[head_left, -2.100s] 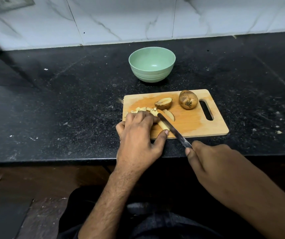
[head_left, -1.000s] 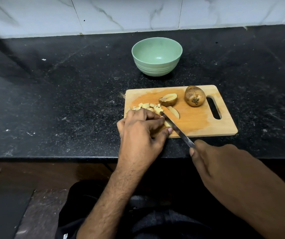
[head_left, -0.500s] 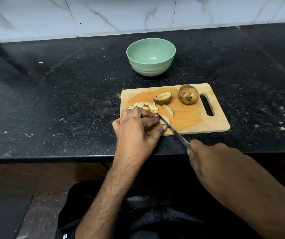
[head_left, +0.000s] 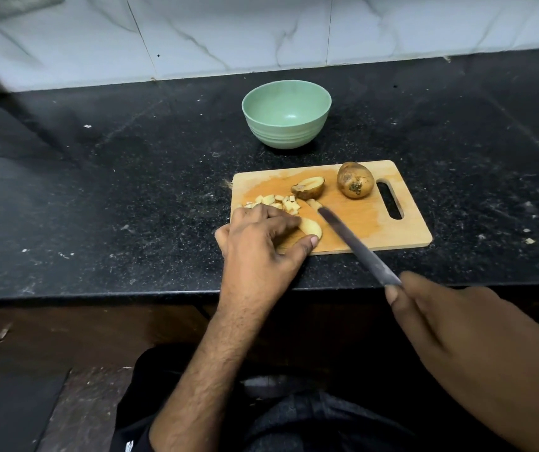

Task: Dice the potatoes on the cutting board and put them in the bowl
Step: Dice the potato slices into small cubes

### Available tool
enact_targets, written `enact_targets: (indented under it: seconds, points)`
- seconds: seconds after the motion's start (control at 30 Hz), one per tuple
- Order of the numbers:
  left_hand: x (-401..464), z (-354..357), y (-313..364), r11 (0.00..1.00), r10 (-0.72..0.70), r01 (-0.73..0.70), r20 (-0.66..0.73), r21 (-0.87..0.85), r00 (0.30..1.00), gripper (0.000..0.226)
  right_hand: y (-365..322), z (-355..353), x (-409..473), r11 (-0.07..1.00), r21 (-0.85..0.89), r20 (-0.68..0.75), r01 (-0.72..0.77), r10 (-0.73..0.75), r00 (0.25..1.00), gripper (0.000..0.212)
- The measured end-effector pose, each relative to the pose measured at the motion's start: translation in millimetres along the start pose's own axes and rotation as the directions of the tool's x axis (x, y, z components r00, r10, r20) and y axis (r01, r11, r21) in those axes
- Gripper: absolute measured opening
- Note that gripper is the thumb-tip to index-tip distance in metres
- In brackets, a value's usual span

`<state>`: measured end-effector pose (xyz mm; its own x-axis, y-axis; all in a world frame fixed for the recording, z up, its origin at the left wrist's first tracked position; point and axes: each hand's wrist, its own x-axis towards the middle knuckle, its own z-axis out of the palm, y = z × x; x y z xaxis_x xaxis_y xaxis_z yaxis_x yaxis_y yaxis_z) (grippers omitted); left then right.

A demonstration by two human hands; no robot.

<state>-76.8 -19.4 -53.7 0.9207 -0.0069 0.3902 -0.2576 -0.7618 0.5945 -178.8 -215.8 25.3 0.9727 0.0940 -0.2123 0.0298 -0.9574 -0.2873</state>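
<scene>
A wooden cutting board (head_left: 392, 230) lies on the black counter. On it sit a whole potato (head_left: 355, 180), a half potato (head_left: 308, 188), a pile of diced pieces (head_left: 278, 202) and a slice (head_left: 314, 202). My left hand (head_left: 261, 243) pinches another potato slice (head_left: 310, 227) at the board's near left edge, between curled fingers and thumb. My right hand (head_left: 451, 324) grips the handle of a knife (head_left: 356, 244), whose blade slants over the board just right of that slice. The green bowl (head_left: 287, 114) stands behind the board with nothing in it.
The counter's front edge (head_left: 98, 293) runs just below the board. A white marble-tiled wall (head_left: 261, 34) backs the counter. Small crumbs speckle the counter surface on the right (head_left: 529, 240).
The knife blade has pulled away to the right of my left hand's fingers, and the held slice now shows beside them. The diced pile has grown since the earliest frame.
</scene>
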Motion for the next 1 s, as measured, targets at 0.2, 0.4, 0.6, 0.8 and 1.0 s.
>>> enact_targets:
  seconds: [0.2,0.4,0.6,0.8,1.0]
  points:
    - [-1.2,2.0,2.5,1.000,-0.006,0.006,-0.002,0.028,1.000,0.040,9.9,18.5,13.3,0.999,0.044,-0.141,-0.005,0.011,0.990,0.038]
    - [5.9,-5.7,2.0,0.999,0.041,-0.041,0.095,0.000,0.995,0.042,12.3,17.0,10.7,0.998,0.064,-0.136,0.001,0.008,0.991,0.040]
    - [31.7,-21.2,2.1,0.922,0.296,-0.359,0.335,0.146,0.895,0.028,16.4,12.0,7.1,0.997,0.071,-0.156,-0.014,0.025,0.987,0.039]
    - [54.7,-22.6,8.0,0.825,0.422,-0.546,0.485,0.144,0.766,0.025,15.6,13.4,6.2,0.997,0.072,-0.152,-0.011,0.022,0.988,0.040]
    - [49.0,-20.1,5.0,0.873,0.375,-0.466,0.414,0.144,0.830,0.024,18.0,16.6,8.3,0.997,0.074,-0.151,-0.015,0.027,0.988,0.040]
